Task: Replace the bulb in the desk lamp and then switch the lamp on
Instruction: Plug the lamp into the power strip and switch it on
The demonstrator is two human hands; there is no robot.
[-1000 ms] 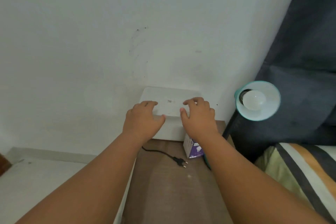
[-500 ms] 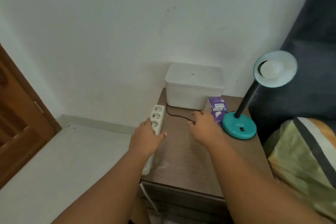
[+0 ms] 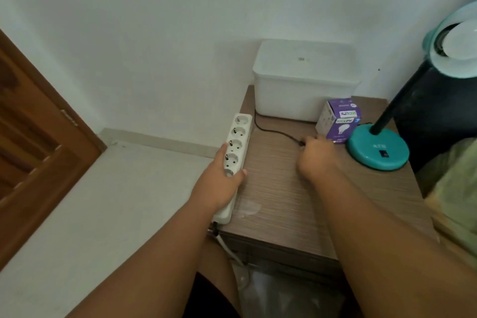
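Observation:
A teal desk lamp stands at the right of the wooden nightstand (image 3: pixel 278 204), its round base (image 3: pixel 378 151) carrying a small switch and its shade (image 3: pixel 454 59) holding a white bulb (image 3: pixel 462 39). A purple bulb box (image 3: pixel 339 121) sits beside the base. The lamp's black cord (image 3: pixel 273 130) runs across the tabletop to its plug, which my right hand (image 3: pixel 317 156) closes over. My left hand (image 3: pixel 220 183) grips the near end of a white power strip (image 3: pixel 238 142) lying along the nightstand's left edge.
A white lidded plastic box (image 3: pixel 304 85) stands at the back of the nightstand against the wall. A brown wooden door (image 3: pixel 33 142) is at the left, pale floor beside it. Dark curtain and striped bedding lie at the right.
Both hands left the white box lid and came down. The left hand took hold of the power strip; the right hand reached the cord's plug end. The view dropped and shifted left.

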